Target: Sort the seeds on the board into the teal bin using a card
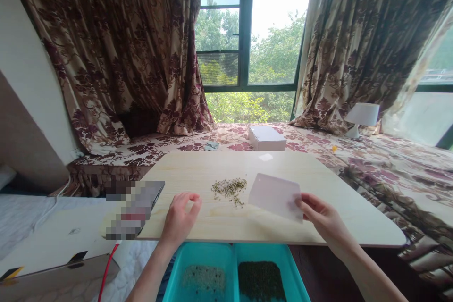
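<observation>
My right hand (318, 212) pinches the right edge of a thin, translucent plastic sheet (276, 196), thumb against fingers. The sheet is tilted over the tabletop, just right of a loose scatter of small greenish-brown beans (230, 189). Left of the beans, my left hand (182, 212) rests by the table's near edge. Its fingers are loosely curled, with a gap between thumb and forefinger and nothing seen in it. Below the near edge is a turquoise two-part tray (235, 269). Pale grains with some dark bits lie in its left compartment, and a dark green heap fills part of the right one.
A pale wooden table (198, 165) spans the middle. At its left lies a dark flat device (152, 203), partly pixelated, with a red cable (106, 269). A cardboard box (71, 245) stands at lower left. Behind are a white box (267, 138) and a lamp (364, 114).
</observation>
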`<state>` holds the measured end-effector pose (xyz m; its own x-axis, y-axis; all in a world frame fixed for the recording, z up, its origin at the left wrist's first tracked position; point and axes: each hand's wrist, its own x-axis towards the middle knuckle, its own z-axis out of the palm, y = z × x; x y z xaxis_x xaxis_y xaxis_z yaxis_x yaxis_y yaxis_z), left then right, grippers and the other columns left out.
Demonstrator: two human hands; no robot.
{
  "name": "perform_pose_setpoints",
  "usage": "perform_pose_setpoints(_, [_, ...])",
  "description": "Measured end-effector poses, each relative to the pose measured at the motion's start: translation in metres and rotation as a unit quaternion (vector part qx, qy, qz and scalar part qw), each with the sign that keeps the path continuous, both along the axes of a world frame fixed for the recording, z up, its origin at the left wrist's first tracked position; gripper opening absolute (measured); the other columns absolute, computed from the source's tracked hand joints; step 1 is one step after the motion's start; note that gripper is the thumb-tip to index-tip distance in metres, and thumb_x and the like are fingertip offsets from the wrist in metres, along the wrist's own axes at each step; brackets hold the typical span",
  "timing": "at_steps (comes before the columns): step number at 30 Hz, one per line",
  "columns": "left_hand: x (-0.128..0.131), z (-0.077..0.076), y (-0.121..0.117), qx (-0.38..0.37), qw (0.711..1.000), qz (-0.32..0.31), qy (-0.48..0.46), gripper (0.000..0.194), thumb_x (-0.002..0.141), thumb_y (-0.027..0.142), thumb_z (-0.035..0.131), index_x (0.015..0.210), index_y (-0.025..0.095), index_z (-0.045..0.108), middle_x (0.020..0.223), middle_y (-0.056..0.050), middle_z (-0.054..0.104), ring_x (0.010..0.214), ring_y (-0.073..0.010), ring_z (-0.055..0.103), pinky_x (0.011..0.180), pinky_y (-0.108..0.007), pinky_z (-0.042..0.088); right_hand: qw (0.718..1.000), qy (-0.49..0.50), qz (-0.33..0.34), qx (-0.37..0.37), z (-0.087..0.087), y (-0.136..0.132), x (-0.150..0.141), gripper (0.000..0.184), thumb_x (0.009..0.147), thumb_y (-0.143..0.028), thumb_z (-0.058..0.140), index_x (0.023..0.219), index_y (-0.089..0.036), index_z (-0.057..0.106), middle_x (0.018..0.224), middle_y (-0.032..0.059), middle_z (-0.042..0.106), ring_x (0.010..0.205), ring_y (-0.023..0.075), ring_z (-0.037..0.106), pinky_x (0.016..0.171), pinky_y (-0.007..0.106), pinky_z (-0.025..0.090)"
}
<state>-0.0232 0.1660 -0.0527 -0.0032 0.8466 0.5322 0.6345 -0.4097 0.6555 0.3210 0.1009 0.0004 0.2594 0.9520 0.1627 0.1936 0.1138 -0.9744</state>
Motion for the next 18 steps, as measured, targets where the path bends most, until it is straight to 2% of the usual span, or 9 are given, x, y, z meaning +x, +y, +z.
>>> perform_pose_setpoints(7, [0.000,0.000,0.000,0.011,1.000,0.004,0.008,0.026,0.083,0.043,0.049,0.082,0.022,0.063,0.088,-0.005,0.066,0.098,-0.0244,0.057,0.092,-0.041,0.044,0.999,-0.014,0.007,0.034,-0.020,0.014,-0.008,0.047,0.063,-0.062,0.067,0.081,-0.018,0.071,0.080,0.0096,0.072,0.067,0.0209,0.063,0.055,0.030,0.051])
perform_pose_setpoints(18, [0.001,0.002,-0.001,0.017,1.000,0.003,0.012,0.026,0.083,0.043,0.048,0.082,0.022,0.064,0.088,-0.005,0.067,0.096,-0.0243,0.057,0.090,-0.041,0.045,0.999,-0.028,0.014,0.027,-0.022,0.020,-0.011,0.044,0.064,-0.059,0.067,0.081,-0.019,0.070,0.075,0.0070,0.071,0.063,0.0187,0.062,0.051,0.028,0.049])
